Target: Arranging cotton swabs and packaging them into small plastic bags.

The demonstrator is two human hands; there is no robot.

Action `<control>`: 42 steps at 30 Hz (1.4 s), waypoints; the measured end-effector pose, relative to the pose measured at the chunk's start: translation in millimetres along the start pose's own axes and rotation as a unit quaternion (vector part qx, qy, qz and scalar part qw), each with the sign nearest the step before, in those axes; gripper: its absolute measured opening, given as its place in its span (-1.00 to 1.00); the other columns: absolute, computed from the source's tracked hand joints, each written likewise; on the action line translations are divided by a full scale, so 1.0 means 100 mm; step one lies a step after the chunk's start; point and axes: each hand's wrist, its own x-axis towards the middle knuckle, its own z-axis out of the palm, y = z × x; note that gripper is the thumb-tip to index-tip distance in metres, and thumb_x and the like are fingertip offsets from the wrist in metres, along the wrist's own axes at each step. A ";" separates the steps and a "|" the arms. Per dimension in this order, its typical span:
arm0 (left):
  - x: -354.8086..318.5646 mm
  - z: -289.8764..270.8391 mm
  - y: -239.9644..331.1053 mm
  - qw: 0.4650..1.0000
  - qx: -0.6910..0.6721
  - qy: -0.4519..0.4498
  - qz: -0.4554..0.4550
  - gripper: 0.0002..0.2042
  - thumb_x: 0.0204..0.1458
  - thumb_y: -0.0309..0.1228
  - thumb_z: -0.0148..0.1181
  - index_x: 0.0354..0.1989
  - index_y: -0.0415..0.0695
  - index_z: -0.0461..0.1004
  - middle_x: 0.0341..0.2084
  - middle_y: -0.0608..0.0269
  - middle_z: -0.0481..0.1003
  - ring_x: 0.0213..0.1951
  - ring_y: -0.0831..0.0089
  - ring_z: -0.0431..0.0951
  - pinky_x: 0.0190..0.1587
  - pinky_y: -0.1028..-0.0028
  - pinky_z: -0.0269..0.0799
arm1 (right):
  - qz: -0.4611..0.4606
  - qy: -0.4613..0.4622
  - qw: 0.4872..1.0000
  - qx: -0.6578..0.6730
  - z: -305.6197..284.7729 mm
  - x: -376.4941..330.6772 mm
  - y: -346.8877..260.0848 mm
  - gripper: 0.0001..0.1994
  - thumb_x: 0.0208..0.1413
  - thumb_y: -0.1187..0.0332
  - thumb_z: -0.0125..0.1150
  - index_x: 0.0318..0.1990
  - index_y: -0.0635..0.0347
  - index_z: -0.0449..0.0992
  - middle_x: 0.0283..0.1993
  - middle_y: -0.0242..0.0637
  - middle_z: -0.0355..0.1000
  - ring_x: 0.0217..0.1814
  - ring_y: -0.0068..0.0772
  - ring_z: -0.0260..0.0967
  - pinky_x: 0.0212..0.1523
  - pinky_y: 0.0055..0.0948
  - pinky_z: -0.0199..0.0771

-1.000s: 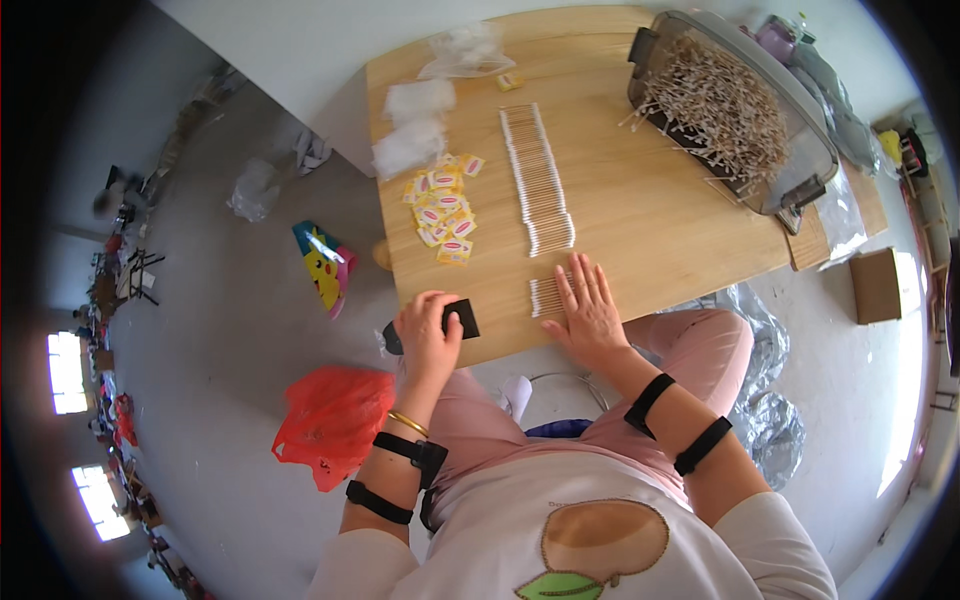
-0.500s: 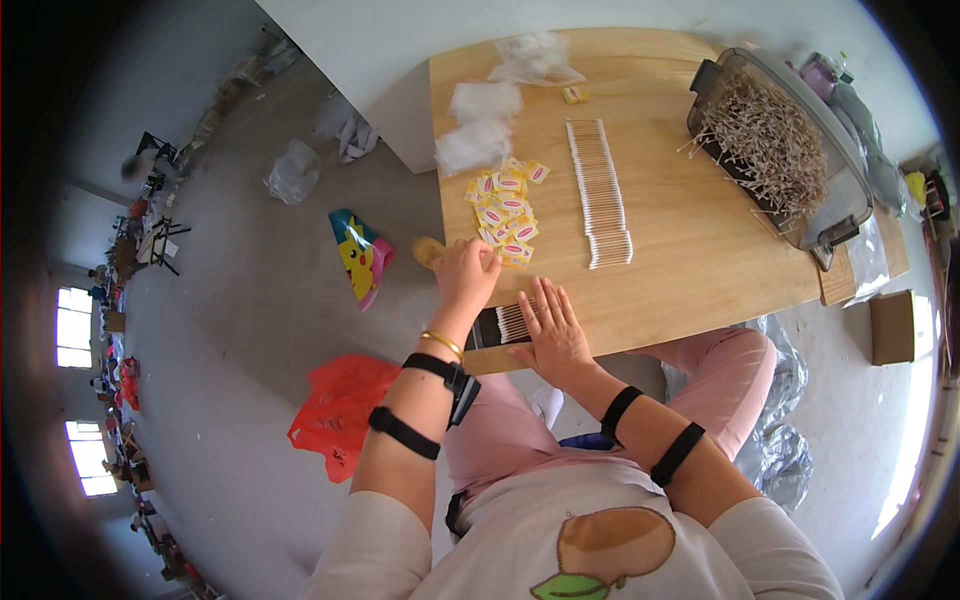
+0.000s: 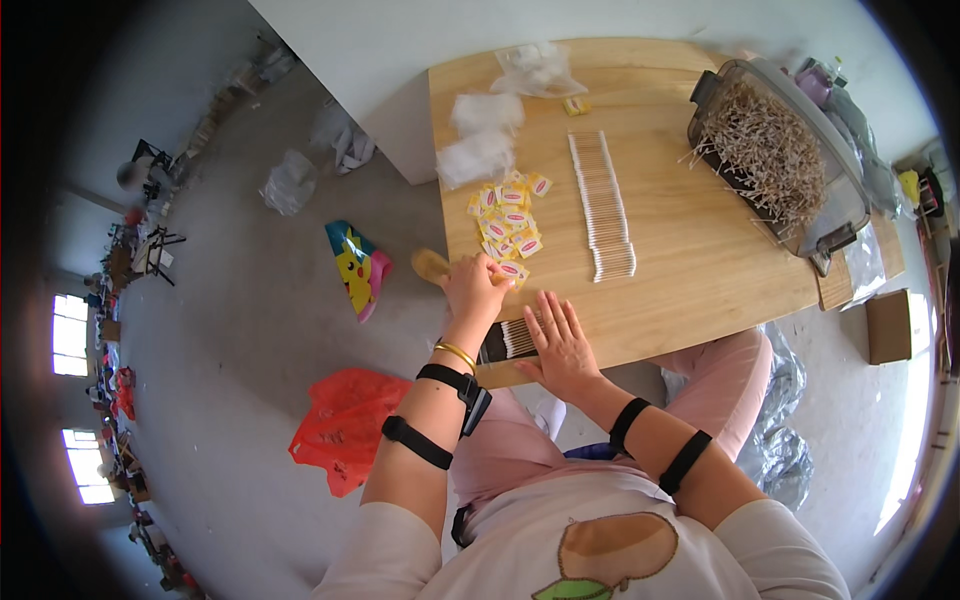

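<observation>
My left hand (image 3: 474, 293) is bent at the near left of the table, thumb and fingers pinched at the edge of a small yellow-and-white card (image 3: 514, 271). Just beyond it lies a loose pile of similar cards (image 3: 508, 218). My right hand (image 3: 564, 350) rests with fingers stretched out over a row of cotton swabs (image 3: 518, 337) at the table's front edge. These swabs lie side by side on a black holder (image 3: 494, 347), partly hidden under that hand. A long row of cotton swabs (image 3: 603, 205) lies farther back on the wooden table (image 3: 690, 270).
At the right, a clear bin (image 3: 852, 190) holds a heap of loose swabs. Thin clear bags (image 3: 476, 158) lie at the back left. A tan rounded object (image 3: 430, 265) is beside the table's left edge. A red plastic bag (image 3: 345, 425) sits on the floor.
My left hand has moved slightly right and toward me, with its fingertips now at a card nearer the front. My right hand stays over the swabs. The whole view has shifted slightly.
</observation>
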 end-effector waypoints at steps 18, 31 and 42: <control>-0.12 -0.10 0.06 0.993 0.112 0.024 0.010 -0.69 -0.12 -0.16 0.51 -0.28 0.03 0.55 -0.16 0.28 0.52 0.10 0.25 0.43 0.15 0.07 0.23 | 0.002 0.016 1.000 -0.001 -0.02 -0.03 0.01 -0.09 0.23 -0.26 0.01 0.51 0.26 0.03 0.60 0.09 -0.15 0.68 0.03 -0.33 0.63 -0.01 -0.38; 0.03 0.00 -0.22 0.981 -0.182 0.058 -0.013 -0.75 -0.01 -0.28 0.46 -0.28 -0.14 0.56 -0.44 0.26 0.66 -0.38 0.38 0.68 -0.28 0.38 0.51 | 0.005 -0.001 1.000 -0.009 -0.03 -0.03 0.00 -0.10 0.26 -0.27 -0.06 0.52 0.25 0.00 0.62 0.07 -0.19 0.70 0.00 -0.39 0.63 -0.03 -0.42; -0.15 -0.26 -0.53 0.974 -0.220 -0.046 -0.010 -0.83 0.12 -0.35 0.27 -0.29 -0.21 0.57 -0.49 0.18 0.62 -0.43 0.48 0.60 -0.32 0.43 0.48 | 0.006 0.005 1.000 0.002 0.02 -0.03 0.03 -0.10 0.27 -0.26 -0.07 0.53 0.26 -0.02 0.62 0.07 -0.19 0.70 0.00 -0.39 0.63 -0.03 -0.42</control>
